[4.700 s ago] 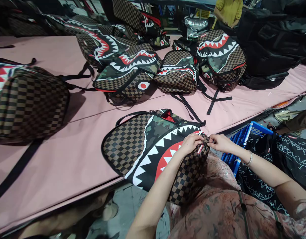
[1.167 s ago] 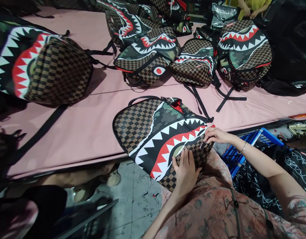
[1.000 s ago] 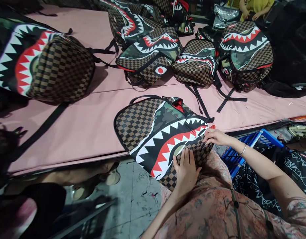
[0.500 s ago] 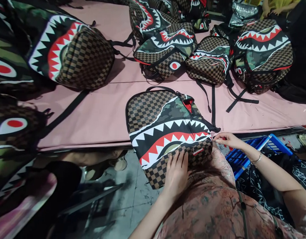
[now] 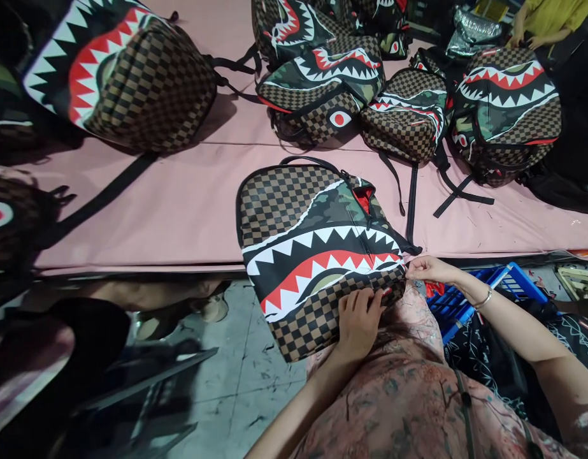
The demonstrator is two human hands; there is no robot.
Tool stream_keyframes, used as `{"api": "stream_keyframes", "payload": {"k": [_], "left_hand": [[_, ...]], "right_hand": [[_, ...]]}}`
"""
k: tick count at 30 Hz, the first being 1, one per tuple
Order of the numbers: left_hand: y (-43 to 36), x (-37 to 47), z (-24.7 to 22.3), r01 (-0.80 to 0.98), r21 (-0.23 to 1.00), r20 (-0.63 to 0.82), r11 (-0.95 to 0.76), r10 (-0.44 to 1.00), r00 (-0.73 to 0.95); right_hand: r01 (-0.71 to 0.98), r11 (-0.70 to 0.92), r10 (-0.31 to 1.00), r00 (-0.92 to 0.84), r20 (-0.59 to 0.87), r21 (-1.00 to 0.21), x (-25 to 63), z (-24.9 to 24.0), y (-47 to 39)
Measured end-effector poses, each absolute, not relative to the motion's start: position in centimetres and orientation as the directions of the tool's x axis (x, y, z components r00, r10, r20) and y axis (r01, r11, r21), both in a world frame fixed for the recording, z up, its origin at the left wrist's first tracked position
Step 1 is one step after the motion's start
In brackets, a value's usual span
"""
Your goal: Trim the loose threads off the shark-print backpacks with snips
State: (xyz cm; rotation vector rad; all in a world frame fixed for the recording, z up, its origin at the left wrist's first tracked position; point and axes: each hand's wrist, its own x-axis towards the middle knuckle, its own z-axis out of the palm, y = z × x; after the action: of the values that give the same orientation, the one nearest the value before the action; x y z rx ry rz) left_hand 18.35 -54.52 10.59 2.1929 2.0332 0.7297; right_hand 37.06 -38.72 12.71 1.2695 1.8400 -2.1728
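A backpack with a brown-and-black checked print, a camouflage patch and a red-and-white shark mouth lies tilted over the table's front edge, against my body. A small pocket with red lining gapes near its upper right. My left hand rests on the lower checked part, fingers bent over the fabric beside a small red-and-white label; its thumb is hidden. At the bag's right edge, my right hand is closed in a pinch. What lies between those fingertips is too small to make out.
On the pink table lie more shark-print backpacks, with a large one at the left. Loose straps trail toward me. Below right stands a blue plastic crate. A person in a yellow top is at the far right.
My left hand has slid right along the bag's lower part, and its fingers are more bent. The right hand has moved slightly left, closer to the bag's edge. The view has shifted a little.
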Motion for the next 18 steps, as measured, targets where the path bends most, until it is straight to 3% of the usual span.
{"api": "stream_keyframes", "payload": {"k": [5,12,18], "left_hand": [[-55.1,18.4,9.7,0.942,0.292,0.36,-0.164,0.932,0.05],[-55.5,17.9,9.9,0.912,0.35,0.463,-0.213,0.886,0.029],[-55.8,17.7,10.0,0.905,0.36,0.458,-0.225,0.888,0.038]], "right_hand": [[0.518,-0.302,0.384,-0.702,-0.599,-0.8,36.5,13.1,-38.3],[0.535,-0.274,0.326,-0.73,-0.6,-0.8,36.5,12.5,-37.4],[0.546,-0.309,0.27,-0.735,-0.623,-0.779,36.1,13.0,-37.5]]}}
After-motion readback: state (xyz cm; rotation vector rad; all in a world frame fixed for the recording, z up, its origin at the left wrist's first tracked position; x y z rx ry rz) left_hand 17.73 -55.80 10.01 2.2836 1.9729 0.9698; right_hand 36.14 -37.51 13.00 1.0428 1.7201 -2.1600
